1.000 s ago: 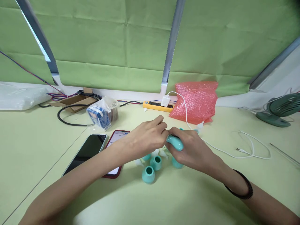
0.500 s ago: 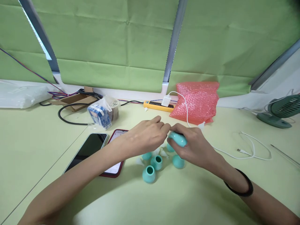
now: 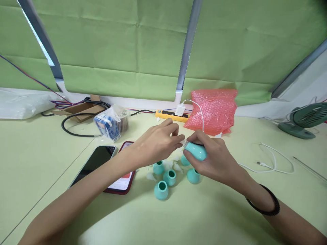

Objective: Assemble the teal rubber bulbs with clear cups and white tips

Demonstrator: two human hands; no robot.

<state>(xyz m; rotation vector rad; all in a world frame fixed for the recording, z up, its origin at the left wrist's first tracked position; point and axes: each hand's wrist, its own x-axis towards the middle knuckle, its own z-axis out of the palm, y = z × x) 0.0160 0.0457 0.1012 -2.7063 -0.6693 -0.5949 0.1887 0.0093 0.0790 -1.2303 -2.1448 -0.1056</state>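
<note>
My right hand (image 3: 212,154) wraps around a glossy turquoise bulb-shaped piece (image 3: 196,151), tilted with its narrow end toward the left. At that end, a small whitish translucent piece (image 3: 184,143) sits between the two hands. My left hand (image 3: 160,141) pinches this piece with its fingertips, other fingers curled. Below the hands, several turquoise pot-shaped bulbs with round openings stand on the table, among them a front one (image 3: 161,190) and one behind it (image 3: 169,177). Small white cone-like pieces (image 3: 168,165) lie among them, partly hidden by my left hand.
Two phones, one dark (image 3: 94,163) and one red-cased (image 3: 122,189), lie under or beside my left forearm. Behind are a bagged blue box (image 3: 107,126), a yellow power strip (image 3: 159,114) and a pink bubble-wrap bag (image 3: 212,114). A white cable (image 3: 274,160) and green fan (image 3: 306,117) are right.
My left hand's fingers have shifted slightly up, and the whitish piece at the bulb's narrow end now shows between my hands. The held bulb has moved slightly right.
</note>
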